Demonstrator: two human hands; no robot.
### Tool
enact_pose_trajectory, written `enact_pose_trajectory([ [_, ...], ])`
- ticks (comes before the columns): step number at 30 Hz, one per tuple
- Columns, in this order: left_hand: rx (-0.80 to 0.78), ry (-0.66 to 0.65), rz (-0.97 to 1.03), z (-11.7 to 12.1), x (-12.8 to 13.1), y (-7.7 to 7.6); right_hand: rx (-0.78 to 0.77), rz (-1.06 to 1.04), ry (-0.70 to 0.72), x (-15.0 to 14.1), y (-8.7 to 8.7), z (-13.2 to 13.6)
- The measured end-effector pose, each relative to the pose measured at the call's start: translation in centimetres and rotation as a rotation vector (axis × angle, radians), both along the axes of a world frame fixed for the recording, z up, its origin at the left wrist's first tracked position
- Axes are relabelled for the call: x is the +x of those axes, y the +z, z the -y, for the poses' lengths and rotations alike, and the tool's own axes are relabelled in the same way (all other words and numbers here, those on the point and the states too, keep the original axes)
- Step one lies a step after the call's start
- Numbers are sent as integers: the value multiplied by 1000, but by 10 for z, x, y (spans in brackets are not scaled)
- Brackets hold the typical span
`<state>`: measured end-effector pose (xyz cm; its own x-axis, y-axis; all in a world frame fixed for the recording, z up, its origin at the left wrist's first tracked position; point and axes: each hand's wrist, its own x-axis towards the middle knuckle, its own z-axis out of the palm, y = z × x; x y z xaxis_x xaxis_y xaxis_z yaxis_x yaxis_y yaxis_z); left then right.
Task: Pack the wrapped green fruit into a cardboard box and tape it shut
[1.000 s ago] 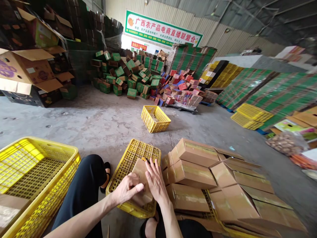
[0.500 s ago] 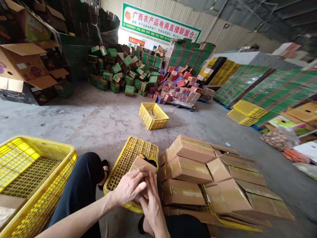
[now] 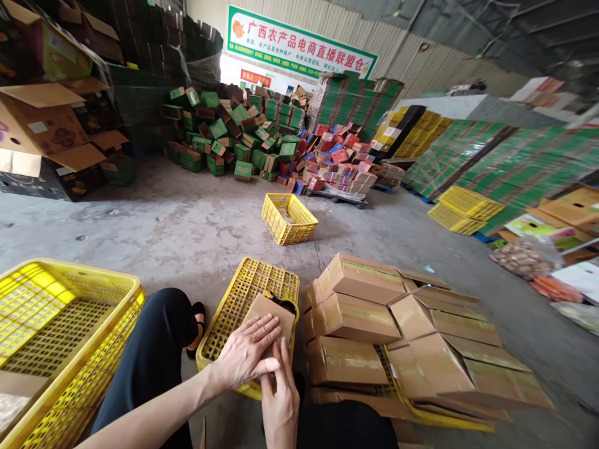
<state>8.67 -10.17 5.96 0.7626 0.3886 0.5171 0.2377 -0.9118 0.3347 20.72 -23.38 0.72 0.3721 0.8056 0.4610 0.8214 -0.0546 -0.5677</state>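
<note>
A small brown cardboard box (image 3: 269, 308) rests on an upturned yellow plastic crate (image 3: 243, 293) between my knees. My left hand (image 3: 250, 346) lies flat across its top with the fingers stretched out. Close beside it, my right hand (image 3: 281, 386) touches the near right part of the cardboard, fingers extended and overlapping the left thumb area. Both hands cover the near end of the cardboard. A black and yellow object (image 3: 283, 300), partly hidden, lies just behind the box on the crate.
On my right, folded brown cartons (image 3: 360, 324) are stacked on a yellow crate. A large yellow crate (image 3: 112, 280) stands at my left, holding some cardboard. Another yellow crate (image 3: 290, 224) sits ahead on the concrete floor, before heaps of green boxes (image 3: 243, 168) and red boxes (image 3: 339, 156).
My left hand has flattened over the cardboard. My right hand has drawn back slightly toward me, its fingers lower on the near edge. The view has shifted a little.
</note>
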Motion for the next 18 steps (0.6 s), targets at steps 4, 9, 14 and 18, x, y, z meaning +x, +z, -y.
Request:
enact_pose_trajectory([
  [4,0,6,-14,-2,-1,-1,74,27,-101,-6,-13,15],
  [9,3,-9,-15,-2,-2,-1,71,-66,-83,7,4,9],
  [14,-20,10,6,-2,-2,0,-12,-92,-1,20,21,-24],
  [18,-12,-50,-22,-5,-12,-2,6,-30,26,17,10,-31],
])
